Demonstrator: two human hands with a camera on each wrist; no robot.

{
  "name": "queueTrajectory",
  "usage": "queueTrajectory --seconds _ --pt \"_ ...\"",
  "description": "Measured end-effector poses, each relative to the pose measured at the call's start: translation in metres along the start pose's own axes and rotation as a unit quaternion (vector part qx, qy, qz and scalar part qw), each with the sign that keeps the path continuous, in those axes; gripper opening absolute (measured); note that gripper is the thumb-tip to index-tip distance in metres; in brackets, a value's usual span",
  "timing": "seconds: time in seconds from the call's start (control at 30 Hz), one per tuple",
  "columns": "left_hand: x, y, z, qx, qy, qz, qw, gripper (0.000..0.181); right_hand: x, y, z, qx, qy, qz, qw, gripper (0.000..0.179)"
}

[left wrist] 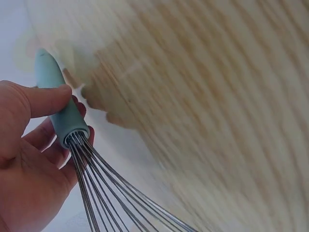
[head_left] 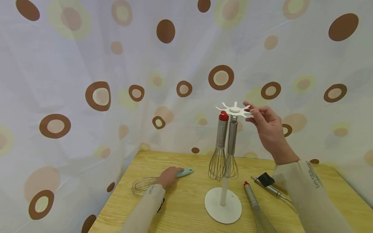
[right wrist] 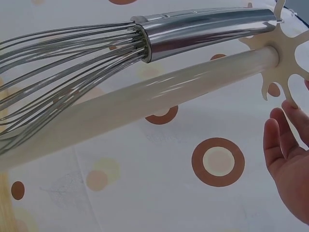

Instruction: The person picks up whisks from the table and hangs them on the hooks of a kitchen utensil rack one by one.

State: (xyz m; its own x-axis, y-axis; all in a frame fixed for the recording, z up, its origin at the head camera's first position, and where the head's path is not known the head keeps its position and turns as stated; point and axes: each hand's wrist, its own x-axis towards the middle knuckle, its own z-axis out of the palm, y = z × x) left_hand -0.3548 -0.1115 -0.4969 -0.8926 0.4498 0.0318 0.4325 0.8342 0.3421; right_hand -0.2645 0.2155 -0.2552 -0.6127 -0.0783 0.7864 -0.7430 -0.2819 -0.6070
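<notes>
My left hand (head_left: 167, 177) grips a whisk by its light blue handle (left wrist: 70, 121); its wire loops point left, low over the table. The thumb lies along one side of the handle and the fingers wrap behind it. At the right, my right hand (head_left: 269, 127) pinches the rim of the hooked wheel (head_left: 234, 110) atop a white utensil stand (head_left: 223, 191). From that wheel hang a red-tipped metal whisk (head_left: 222, 132) and a plain steel whisk (head_left: 232, 139). The right wrist view shows a steel whisk (right wrist: 212, 30) beside the stand's pole (right wrist: 169, 94).
Right of the stand's round base, a red-tipped whisk (head_left: 253, 199) lies on the wooden table (head_left: 175, 207). Farther right is a metal-handled utensil (head_left: 275, 190) with a black piece (head_left: 265, 179), partly behind my right sleeve. A dotted curtain (head_left: 163, 64) hangs behind.
</notes>
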Motion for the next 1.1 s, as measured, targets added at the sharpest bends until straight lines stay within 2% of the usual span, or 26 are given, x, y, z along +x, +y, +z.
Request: queueTrajectory --seconds 0.07,0.23,0.4,0.5,0.6,0.67,0.73,0.87,0.93,1.0,1.1 --pt "0.001 0.002 -0.001 -0.004 0.014 0.007 0.9999 0.050 0.000 0.000 0.000 0.002 -0.002 0.000 1.0000 0.015" --pt "0.008 0.009 -0.007 -0.028 0.086 0.047 0.9948 0.048 0.001 0.000 0.000 0.002 -0.005 0.001 1.0000 0.015" --pt "0.017 0.030 -0.025 -0.107 0.127 0.076 0.9832 0.051 0.001 -0.001 0.000 -0.005 -0.001 0.005 1.0000 0.014" --pt "0.019 0.046 -0.039 -0.157 0.153 0.093 0.9713 0.052 0.001 -0.001 0.000 -0.004 -0.001 0.007 1.0000 0.014" --pt "0.018 0.064 -0.057 -0.221 0.179 0.105 0.9530 0.053 0.000 -0.001 0.000 -0.005 0.000 0.008 1.0000 0.014" --pt "0.016 0.076 -0.070 -0.269 0.197 0.109 0.9367 0.053 0.000 -0.001 0.000 -0.008 0.000 0.009 0.9999 0.014" --pt "0.013 0.089 -0.083 -0.312 0.216 0.121 0.9171 0.054 0.000 -0.001 0.000 -0.010 0.000 0.010 0.9999 0.014" --pt "-0.002 0.117 -0.112 -0.364 0.243 0.154 0.8858 0.053 -0.002 -0.001 0.000 -0.013 0.003 0.015 0.9998 0.014" --pt "-0.012 0.132 -0.127 -0.383 0.246 0.172 0.8739 0.053 -0.002 -0.001 0.000 -0.015 0.005 0.017 0.9997 0.014" --pt "-0.020 0.145 -0.140 -0.396 0.243 0.185 0.8661 0.053 -0.002 0.000 0.000 -0.015 0.006 0.019 0.9997 0.014" --pt "-0.022 0.155 -0.150 -0.417 0.239 0.201 0.8539 0.053 -0.001 0.000 0.001 -0.016 0.007 0.021 0.9996 0.015"
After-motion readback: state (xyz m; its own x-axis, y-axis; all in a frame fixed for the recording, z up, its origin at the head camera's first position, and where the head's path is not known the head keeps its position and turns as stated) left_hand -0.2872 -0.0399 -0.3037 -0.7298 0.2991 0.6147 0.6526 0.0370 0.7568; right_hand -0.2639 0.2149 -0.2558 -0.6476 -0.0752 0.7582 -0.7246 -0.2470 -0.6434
